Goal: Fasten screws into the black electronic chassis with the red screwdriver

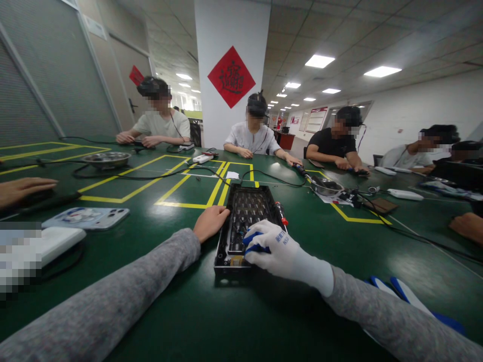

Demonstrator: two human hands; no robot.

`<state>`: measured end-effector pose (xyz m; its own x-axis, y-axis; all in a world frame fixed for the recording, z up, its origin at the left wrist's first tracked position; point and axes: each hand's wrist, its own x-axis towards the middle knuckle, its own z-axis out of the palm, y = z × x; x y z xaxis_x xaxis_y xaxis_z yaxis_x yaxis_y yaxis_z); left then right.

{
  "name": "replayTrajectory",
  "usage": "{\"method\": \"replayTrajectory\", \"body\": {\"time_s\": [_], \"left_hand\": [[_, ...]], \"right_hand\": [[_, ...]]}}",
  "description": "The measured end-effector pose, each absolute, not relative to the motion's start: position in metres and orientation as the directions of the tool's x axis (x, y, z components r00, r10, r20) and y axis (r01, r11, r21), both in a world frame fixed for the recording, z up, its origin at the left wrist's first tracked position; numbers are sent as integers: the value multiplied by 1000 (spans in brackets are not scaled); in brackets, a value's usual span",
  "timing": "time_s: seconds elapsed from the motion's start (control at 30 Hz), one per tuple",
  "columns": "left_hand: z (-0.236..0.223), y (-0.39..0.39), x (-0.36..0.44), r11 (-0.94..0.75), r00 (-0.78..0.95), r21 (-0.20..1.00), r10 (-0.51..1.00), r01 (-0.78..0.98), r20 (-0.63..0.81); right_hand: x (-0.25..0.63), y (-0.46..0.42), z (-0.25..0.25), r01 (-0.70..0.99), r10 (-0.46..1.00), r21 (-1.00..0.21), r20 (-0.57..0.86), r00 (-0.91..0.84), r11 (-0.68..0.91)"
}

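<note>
A long black rectangular case point(231, 270) with raised, hard-edged walls lies open on the smooth, glossy green tabletop point(177, 322), in the middle of the near side, its long sides running from near to far. Rows of small, shiny, pointed metal pieces point(247, 203) fill its far and middle parts, and a small yellowish-brown block point(237, 261) sits in the near end.

The bare left hand point(212, 222) rests against the case's left wall, its fingers bent and close together; their tips are hidden, so I cannot tell whether they grip the rim. The right hand point(272, 246) wears a white knitted glove with blue coating on the fingers and printed lettering on the back. It reaches over the case's right wall into the near part, fingers curled and slightly apart; I cannot tell whether they pinch anything. Both forearms are in soft, mottled grey sleeves point(124, 284).

Just right of the case lies a slim red-and-black tool point(281, 213). Near right, a white-and-blue glove point(411, 292) lies partly behind the right sleeve. To the left is a flat, pale phone point(90, 218) with rounded corners. Farther off stand a shallow, round, shiny metal bowl point(106, 160) on the left and another metal bowl point(327, 187) on the right, with straight yellow tape lines point(181, 204) between them.
</note>
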<state>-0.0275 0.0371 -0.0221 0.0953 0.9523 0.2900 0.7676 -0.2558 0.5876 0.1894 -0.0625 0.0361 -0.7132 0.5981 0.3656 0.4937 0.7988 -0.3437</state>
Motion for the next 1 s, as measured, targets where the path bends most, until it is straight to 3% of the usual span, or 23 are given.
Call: {"method": "replayTrajectory", "body": {"time_s": [1.0], "left_hand": [[-23,37,-27,-255,100,582,953,773,284]], "right_hand": [[189,-62,36,496,603,-351,351,-716,794]]}}
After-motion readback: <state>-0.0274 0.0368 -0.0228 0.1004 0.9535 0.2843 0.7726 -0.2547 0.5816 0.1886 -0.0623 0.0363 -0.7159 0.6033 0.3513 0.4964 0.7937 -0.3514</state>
